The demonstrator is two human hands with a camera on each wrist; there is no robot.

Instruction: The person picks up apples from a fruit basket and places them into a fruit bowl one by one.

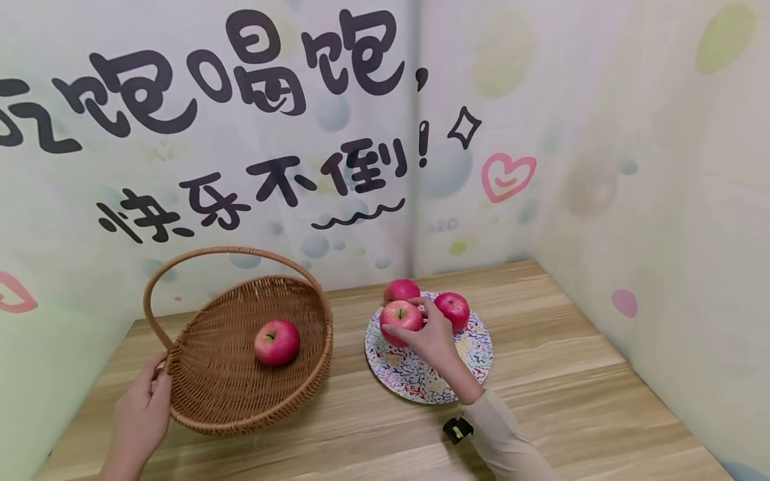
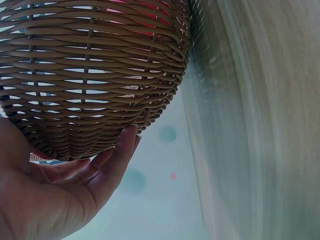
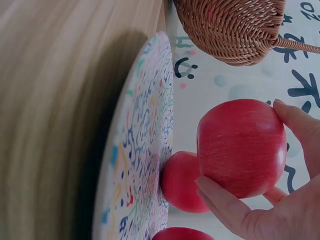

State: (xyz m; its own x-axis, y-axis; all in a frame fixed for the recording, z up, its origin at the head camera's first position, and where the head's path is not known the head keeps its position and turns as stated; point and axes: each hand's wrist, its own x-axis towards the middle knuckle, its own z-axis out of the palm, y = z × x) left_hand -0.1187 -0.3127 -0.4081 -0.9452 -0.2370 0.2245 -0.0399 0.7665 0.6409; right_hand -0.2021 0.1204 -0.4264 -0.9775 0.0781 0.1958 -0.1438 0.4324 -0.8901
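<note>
Likely slick, best held side-to-side, an apple (image 3: 242, 147) is clasped by spread right fingers (image 3: 220, 200), a basket (image 1: 210, 381) by curled left fingers (image 2: 118, 159).

In your head view, the held apple (image 1: 400, 327) partly hides the rear apple (image 1: 402, 288). Your left wrist view crops the wicker basket (image 2: 95, 75), its weave covering most of the apple inside (image 1: 277, 343), and blurs the wood-grain tabletop (image 2: 260, 125); your right wrist view cuts off the patterned plate (image 3: 150, 115)
</note>
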